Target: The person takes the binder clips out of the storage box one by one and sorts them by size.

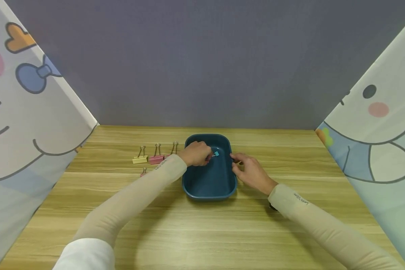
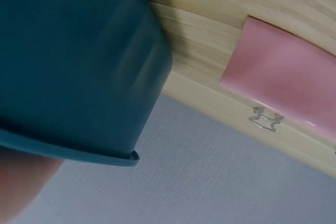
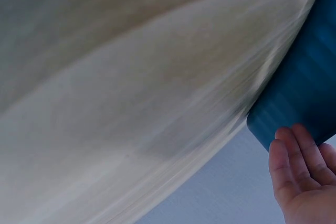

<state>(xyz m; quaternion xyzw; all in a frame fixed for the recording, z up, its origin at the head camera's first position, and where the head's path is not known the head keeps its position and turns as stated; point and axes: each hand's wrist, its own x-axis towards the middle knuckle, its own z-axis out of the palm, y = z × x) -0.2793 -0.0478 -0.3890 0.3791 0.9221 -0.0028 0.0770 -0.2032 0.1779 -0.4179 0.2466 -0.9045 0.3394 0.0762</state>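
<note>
My left hand (image 1: 198, 153) reaches over the left rim of a dark blue bin (image 1: 209, 197), its fingers curled. At its fingertips is a small light-blue binder clip (image 1: 217, 153), silver handles toward the hand; the fingers seem to pinch these handles, though the grip is partly hidden. My right hand (image 1: 251, 171) is at the bin's right rim. In the right wrist view, fairly straight fingers (image 3: 299, 156) of that hand touch the bin's outer wall (image 3: 294, 98). Only a blurred part of the left hand (image 2: 23, 182) shows behind the rim in the left wrist view.
Left of the bin stand a yellow binder clip (image 1: 140, 160), a pink binder clip (image 1: 156, 160) and another pink one partly behind the left sleeve (image 1: 165, 168). A smaller pink clip (image 1: 143, 173) lies nearer. A grey panel (image 1: 202, 75) rises behind the wooden table (image 1: 202, 236).
</note>
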